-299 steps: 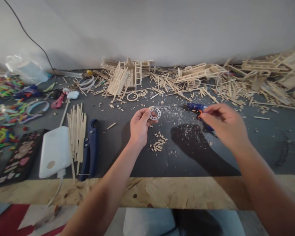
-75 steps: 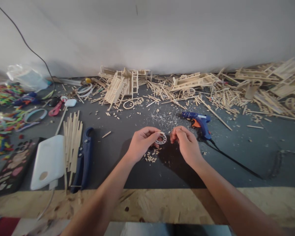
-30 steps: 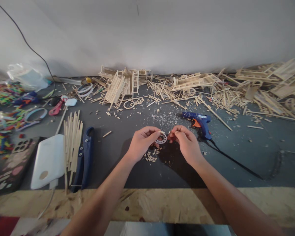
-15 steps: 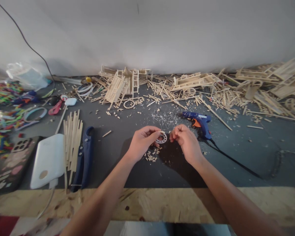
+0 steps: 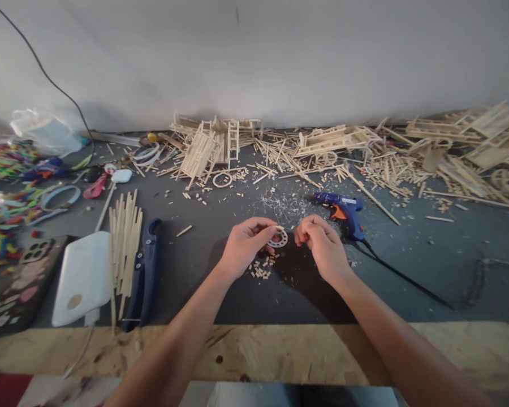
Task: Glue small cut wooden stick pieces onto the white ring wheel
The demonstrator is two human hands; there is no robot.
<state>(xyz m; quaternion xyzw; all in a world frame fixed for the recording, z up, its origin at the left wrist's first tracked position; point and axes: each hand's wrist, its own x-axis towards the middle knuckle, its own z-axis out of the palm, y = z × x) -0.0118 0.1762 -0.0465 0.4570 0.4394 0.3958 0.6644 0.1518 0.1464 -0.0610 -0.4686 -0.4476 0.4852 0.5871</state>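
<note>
Between the thumb and fingers of my left hand [image 5: 248, 246] is a small white ring with holes [image 5: 283, 239], held above the dark table. A short wooden piece sits at the top of its rim, near my thumb. My right hand [image 5: 322, 249] is just right of the ring, apart from it, with thumb and fingers pinched together; whatever is in the pinch is too small or hidden to tell. Under my left hand lies a little heap of short cut stick pieces [image 5: 261, 270]. A blue glue gun [image 5: 350, 212] with an orange trigger lies beyond my right hand.
Wooden stick models [image 5: 339, 141] and loose sticks line the wall. At left lie blue cutters [image 5: 150, 265], a bundle of sticks [image 5: 125, 237], a white power bank [image 5: 85, 277], a phone [image 5: 25, 282] and colourful pipe cleaners [image 5: 8, 209]. The glue gun's black cable [image 5: 407, 280] runs right.
My right hand has shifted very slightly and its fingers have drawn in a little closer together. My left hand and the ring have stayed in place.
</note>
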